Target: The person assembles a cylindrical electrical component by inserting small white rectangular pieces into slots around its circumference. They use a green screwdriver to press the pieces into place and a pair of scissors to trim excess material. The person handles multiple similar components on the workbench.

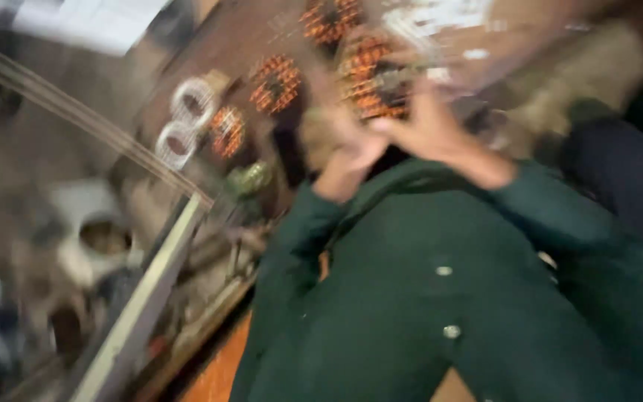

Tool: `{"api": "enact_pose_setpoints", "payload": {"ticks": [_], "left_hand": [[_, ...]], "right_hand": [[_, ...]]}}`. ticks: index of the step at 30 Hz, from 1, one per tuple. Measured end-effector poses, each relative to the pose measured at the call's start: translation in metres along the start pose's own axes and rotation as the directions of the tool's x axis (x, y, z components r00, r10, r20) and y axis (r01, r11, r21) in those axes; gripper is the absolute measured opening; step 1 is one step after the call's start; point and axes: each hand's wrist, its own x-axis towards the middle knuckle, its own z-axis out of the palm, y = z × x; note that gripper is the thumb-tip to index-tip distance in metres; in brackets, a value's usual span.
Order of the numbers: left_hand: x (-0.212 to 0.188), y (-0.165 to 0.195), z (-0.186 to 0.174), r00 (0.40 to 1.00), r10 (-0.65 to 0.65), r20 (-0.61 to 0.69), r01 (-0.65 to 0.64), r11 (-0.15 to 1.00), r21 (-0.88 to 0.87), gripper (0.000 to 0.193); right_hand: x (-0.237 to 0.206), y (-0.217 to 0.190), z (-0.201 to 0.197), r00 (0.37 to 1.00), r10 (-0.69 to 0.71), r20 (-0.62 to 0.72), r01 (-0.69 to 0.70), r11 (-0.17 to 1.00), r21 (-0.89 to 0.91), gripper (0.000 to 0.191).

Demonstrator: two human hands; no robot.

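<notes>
View: you are looking down through heavy motion blur, so edges and small parts are smearing and much here stays a judgement.

Left hand (347, 160): you are raising it in front of your chest, sleeve of the dark green shirt (426, 298) reaching to the wrist. The fingers are curling inward, but I cannot tell whether they are closing on anything.

Right hand (429, 130): you are holding it just beside the left, fingers reaching up toward the nearest wound coil. Whether they are gripping it or only touching it, I cannot tell.

Wound coil (370, 78): an orange, copper-coloured ring with a dark core piece, sitting at your fingertips on the brown work surface (225, 45), near the top middle of the view.

Other coils: three more orange ones are lying to the left, (275, 83), (227, 130) and (329, 18), apart from one another.

White rings (186, 119): two pale rings are lying touching, left of the orange ones.

How it is likely handling: the coil is probably feeling stiff and fairly heavy, with thin wire turns that scratch or shift easily.

Where to be holding: you are safest taking it by the outer rim or the core, both hands sharing it, and keeping your nails off the windings.

Metal rail (143, 298): it is running diagonally along the bench edge at lower left.
</notes>
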Motion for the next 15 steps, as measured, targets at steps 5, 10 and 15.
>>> {"api": "enact_pose_setpoints", "payload": {"ticks": [5, 10, 15], "left_hand": [[-0.002, -0.007, 0.001, 0.964, 0.264, 0.040, -0.258, 0.887, 0.383, 0.068], [-0.009, 0.009, 0.035, 0.875, 0.449, 0.183, -0.431, 0.548, 0.717, 0.064], [-0.007, 0.035, 0.057, 0.831, 0.453, 0.323, -0.537, 0.499, 0.680, 0.071]], "right_hand": [[-0.014, -0.001, 0.025, 0.990, 0.052, -0.131, -0.064, 0.994, -0.092, 0.088], [-0.002, -0.014, 0.046, 0.987, -0.025, -0.161, 0.028, 0.999, 0.021, 0.078], [0.047, -0.026, 0.038, 0.936, -0.335, -0.105, 0.350, 0.915, 0.204, 0.074]]}}
